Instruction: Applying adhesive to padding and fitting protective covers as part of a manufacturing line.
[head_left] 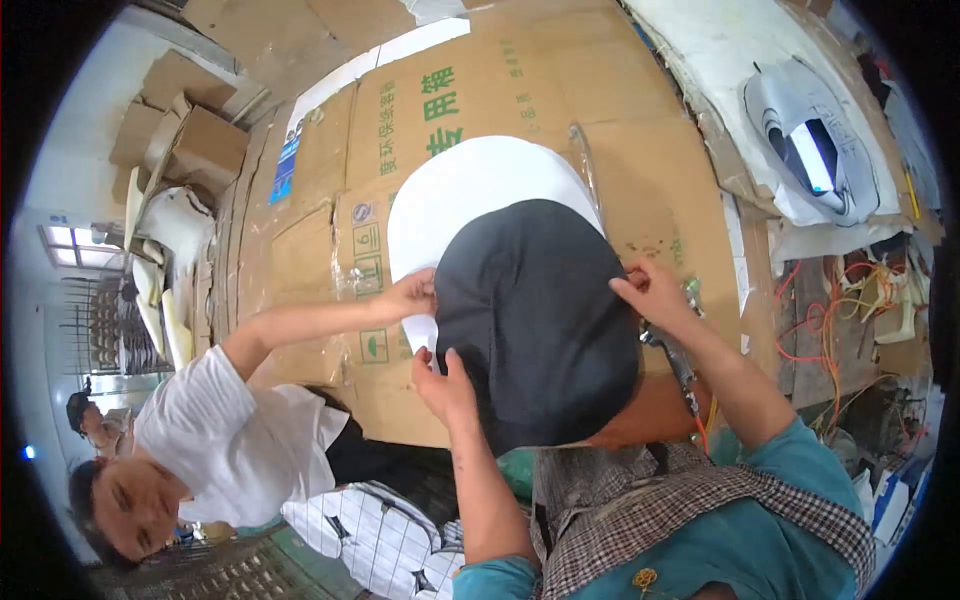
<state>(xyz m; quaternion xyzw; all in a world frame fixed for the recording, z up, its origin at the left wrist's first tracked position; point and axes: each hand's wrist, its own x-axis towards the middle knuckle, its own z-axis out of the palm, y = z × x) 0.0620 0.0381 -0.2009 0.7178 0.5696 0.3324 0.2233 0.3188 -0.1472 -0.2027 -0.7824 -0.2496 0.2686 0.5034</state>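
A black fabric cover [545, 330] with a rounded far edge lies over a white rounded pad [480, 175], whose far and left rim shows beyond it. At the near left edge of the black fabric, my left hand [448, 392] has its thumb on the cloth and its fingers curled at the border. My right hand [660, 297] pinches the right edge between thumb and fingers. A co-worker's hand [405, 298] holds the left edge just above my left hand. The underside of the pad is hidden.
Cardboard [640, 180] covers the work table. A co-worker in a white shirt [240, 430] leans in from the left. A phone [815, 155] rests on a grey moulded piece at the far right. Orange cables [830, 320] hang below, and cardboard boxes [205, 150] are stacked at the left.
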